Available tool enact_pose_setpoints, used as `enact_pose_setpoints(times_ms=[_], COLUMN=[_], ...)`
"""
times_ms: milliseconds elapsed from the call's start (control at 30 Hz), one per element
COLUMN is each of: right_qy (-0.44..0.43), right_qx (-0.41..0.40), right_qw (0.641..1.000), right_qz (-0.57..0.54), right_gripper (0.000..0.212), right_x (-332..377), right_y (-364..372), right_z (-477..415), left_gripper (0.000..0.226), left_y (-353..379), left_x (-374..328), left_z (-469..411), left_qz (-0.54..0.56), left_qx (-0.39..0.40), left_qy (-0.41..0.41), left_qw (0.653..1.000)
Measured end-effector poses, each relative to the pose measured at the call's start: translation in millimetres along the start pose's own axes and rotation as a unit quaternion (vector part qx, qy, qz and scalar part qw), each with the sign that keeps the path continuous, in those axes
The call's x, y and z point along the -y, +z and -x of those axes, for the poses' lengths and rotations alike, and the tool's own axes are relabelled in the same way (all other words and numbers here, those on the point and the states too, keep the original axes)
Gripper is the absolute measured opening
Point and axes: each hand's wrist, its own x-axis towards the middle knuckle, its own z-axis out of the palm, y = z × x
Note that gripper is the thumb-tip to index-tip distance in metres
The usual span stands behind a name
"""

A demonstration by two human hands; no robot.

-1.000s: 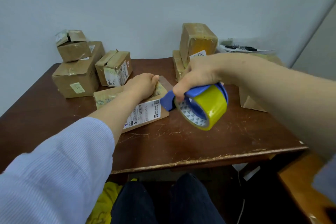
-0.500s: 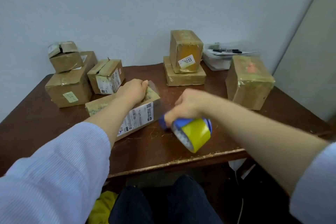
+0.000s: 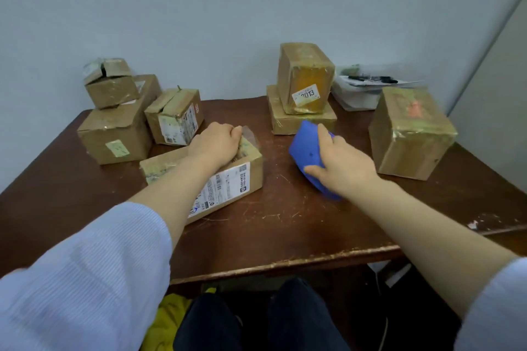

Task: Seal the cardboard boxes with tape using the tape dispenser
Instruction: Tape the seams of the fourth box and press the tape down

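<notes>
Head view gives you 7 cardboard boxes on the brown table (image 3: 285,236); 4 stand to the left and 3 to the right.

Your left hand (image 3: 216,142) lies on the long flat box (image 3: 242,179) nearest you, fingers curled over its far end and gripping it; this box bears 1 white shipping label with barcodes, print too small to read. Behind it stand 1 barcode-labelled box (image 3: 175,115), 1 large box (image 3: 117,134) with 1 green sticker, and 1 small box (image 3: 111,85) stacked on the large one.

Your right hand (image 3: 339,162) grasps the blue tape dispenser (image 3: 306,148), low over the table just right of the long flat box; you cannot tell whether it touches the wood.

Behind it 1 upright box (image 3: 305,77) labelled "2013" stands on 1 low box (image 3: 302,122); 1 right-side box (image 3: 410,134) carries a blurred red mark; 1 pile of papers (image 3: 359,88) lies at the back.
</notes>
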Motion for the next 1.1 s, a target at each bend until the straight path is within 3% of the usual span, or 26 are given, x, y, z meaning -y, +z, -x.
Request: enact_pose_setpoints(times_ms=[267,333,367,433,500,667,833,900,967,1033,1100], right_qy=[-0.006,-0.090,-0.127,-0.138,-0.104,-0.056,-0.092,-0.101,-0.159,-0.222,-0.242], right_qx=[-0.116,-0.223,-0.232,-0.154,-0.108,-0.051,0.025,0.011,-0.037,-0.047,-0.024], right_qw=[0.980,0.969,0.964,0.962,0.954,0.953,0.926,0.937,0.949,0.949,0.955], right_qz=[0.164,0.064,-0.024,-0.178,-0.261,-0.294,-0.365,-0.333,-0.268,-0.221,-0.170], right_gripper=[0.076,0.047,0.034,0.027,0.031,0.044,0.048,0.049,0.049,0.048,0.046], right_x=[6,19,29,50,66,96,96,97,106,114,114], right_y=[25,22,18,12,14,34,26,25,26,27,25], right_z=[4,6,7,7,3,-10,-36,-40,-34,-27,-25], left_gripper=[0.046,0.041,0.038,0.049,0.052,0.032,0.038,0.034,0.033,0.038,0.045], left_y=[-7,-12,-16,-25,-32,-41,-55,-51,-43,-36,-33], left_x=[-4,-6,-5,-1,5,21,36,37,36,33,33], left_z=[8,8,7,9,15,36,56,70,79,80,81], left_qz=[-0.011,0.036,0.059,0.095,0.093,-0.015,-0.024,-0.029,-0.034,-0.024,-0.035], left_qx=[0.026,0.047,0.055,0.054,0.032,0.021,0.033,-0.026,-0.121,-0.087,0.007], left_qy=[-0.018,-0.035,-0.038,-0.030,-0.007,0.027,-0.063,-0.051,0.055,0.151,0.153], left_qw=[0.999,0.998,0.996,0.994,0.995,0.999,0.997,0.998,0.991,0.984,0.988])
